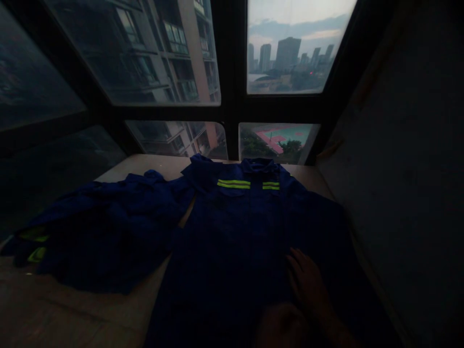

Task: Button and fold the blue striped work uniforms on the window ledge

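A dark blue work jacket [224, 232] with yellow-green reflective strips across its chest lies spread out front up, its collar toward the windows. My right hand [306, 278] rests on the right side of the jacket, fingers stretched out and lying flat on the cloth. Lower down, at the bottom edge of the view, my left hand [281, 324] is close to the right wrist and over the jacket. It is dark and blurred, so its fingers cannot be made out. The lower part of the jacket is lost in shadow.
Another dark blue garment [108, 217] with yellow-green strips lies crumpled to the left on the pale surface [72, 314]. Dark-framed windows [232, 111] stand at the back, with buildings outside. A wall [406, 169] bounds the right side. The light is dim.
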### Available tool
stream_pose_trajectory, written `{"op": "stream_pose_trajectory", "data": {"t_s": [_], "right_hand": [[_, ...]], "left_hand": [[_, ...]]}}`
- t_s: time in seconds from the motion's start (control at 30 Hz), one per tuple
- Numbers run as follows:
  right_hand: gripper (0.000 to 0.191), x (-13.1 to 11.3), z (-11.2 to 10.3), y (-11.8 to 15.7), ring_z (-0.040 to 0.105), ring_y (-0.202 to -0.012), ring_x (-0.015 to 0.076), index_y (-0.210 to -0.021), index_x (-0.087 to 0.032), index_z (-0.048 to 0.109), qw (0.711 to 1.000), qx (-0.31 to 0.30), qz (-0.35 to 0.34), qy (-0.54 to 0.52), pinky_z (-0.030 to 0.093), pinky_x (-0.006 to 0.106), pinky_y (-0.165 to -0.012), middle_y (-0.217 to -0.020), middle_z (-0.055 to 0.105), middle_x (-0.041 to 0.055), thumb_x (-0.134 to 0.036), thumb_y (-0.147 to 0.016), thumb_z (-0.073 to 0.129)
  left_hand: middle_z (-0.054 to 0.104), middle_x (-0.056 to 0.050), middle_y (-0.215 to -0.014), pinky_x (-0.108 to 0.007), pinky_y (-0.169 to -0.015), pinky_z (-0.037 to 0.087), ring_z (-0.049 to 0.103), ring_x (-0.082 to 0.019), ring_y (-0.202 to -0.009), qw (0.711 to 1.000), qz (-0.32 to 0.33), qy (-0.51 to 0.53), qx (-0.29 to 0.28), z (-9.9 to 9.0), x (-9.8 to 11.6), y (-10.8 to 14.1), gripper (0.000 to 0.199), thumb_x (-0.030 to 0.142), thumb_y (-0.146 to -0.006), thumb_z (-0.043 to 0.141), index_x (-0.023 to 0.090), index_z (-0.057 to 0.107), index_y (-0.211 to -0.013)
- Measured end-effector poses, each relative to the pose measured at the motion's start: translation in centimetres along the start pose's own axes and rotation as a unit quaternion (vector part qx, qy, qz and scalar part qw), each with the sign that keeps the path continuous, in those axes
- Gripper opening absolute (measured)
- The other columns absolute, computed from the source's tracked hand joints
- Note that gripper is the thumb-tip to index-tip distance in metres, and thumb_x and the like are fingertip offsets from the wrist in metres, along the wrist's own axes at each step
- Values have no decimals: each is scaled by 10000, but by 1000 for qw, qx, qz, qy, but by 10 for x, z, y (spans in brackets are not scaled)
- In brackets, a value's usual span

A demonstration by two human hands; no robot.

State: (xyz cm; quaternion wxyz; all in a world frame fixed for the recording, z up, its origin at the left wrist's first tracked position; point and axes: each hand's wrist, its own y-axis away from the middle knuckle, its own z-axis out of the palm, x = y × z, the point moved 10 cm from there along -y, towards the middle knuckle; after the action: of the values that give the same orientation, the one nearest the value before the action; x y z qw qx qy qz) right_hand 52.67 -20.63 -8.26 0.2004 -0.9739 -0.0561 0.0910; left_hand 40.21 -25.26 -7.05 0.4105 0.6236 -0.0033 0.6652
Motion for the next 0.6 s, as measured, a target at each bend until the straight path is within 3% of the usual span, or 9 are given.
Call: {"op": "stream_pose_trajectory", "data": {"t_s": [0.07, 0.13, 0.23, 0.3, 0.4, 0.6], "right_hand": [[344, 1, 2, 1, 523, -1290, 309, -1233, -192, 626, 1000, -1, -2, 0, 422, 511, -1059, -1381, 582, 125, -251, -933, 468], [351, 4, 1, -1, 523, -1290, 307, -1237, -191, 627, 1000, -3, -9, -4, 423, 506, -1061, -1387, 577, 125, -254, -928, 475], [350, 12, -1, -4, 533, -1280, 303, -1223, -194, 639, 1000, -4, -18, -6, 429, 500, -1058, -1385, 578, 123, -254, -918, 480], [354, 21, -1, -5, 533, -1280, 304, -1219, -192, 644, 1000, -6, -19, -4, 430, 502, -1059, -1385, 579, 121, -263, -917, 475], [365, 34, 1, -3, 535, -1280, 303, -1223, -206, 649, 1000, -4, -27, -5, 442, 501, -1047, -1385, 584, 107, -295, -923, 462], [390, 48, 4, 8, 603, -1201, 300, -1253, -249, 646, 997, 19, -77, 14, 511, 468, -959, -1353, 618, 79, -340, -910, 484]], "left_hand": [[722, -88, -916, -398, -841, 531, 673, -270, -901, 992, 86, -48, 75, -56, 44, -13, 315, 467, -834, 614, 187, 731, -918], [728, -89, -974, -367, -828, 536, 677, -257, -921, 969, 157, -73, 175, -126, 91, -18, 273, 406, -820, 606, 184, 711, -941], [729, -89, -997, -389, -902, 520, 667, -258, -979, 897, 188, -147, 372, -233, 149, -10, 253, 376, -822, 641, 187, 701, -980], [716, -107, -1037, -424, -915, 516, 658, -261, -991, 869, 186, -159, 430, -279, 178, -11, 282, 382, -860, 635, 176, 684, -1047], [670, -111, -1142, -449, -893, 533, 646, -241, -1003, 851, 200, -170, 455, -316, 216, -22, 330, 386, -913, 615, 163, 634, -1155], [600, -85, -1259, -447, -894, 546, 620, -247, -1071, 835, 274, -198, 435, -343, 279, -51, 384, 377, -934, 611, 159, 579, -1249]]}}
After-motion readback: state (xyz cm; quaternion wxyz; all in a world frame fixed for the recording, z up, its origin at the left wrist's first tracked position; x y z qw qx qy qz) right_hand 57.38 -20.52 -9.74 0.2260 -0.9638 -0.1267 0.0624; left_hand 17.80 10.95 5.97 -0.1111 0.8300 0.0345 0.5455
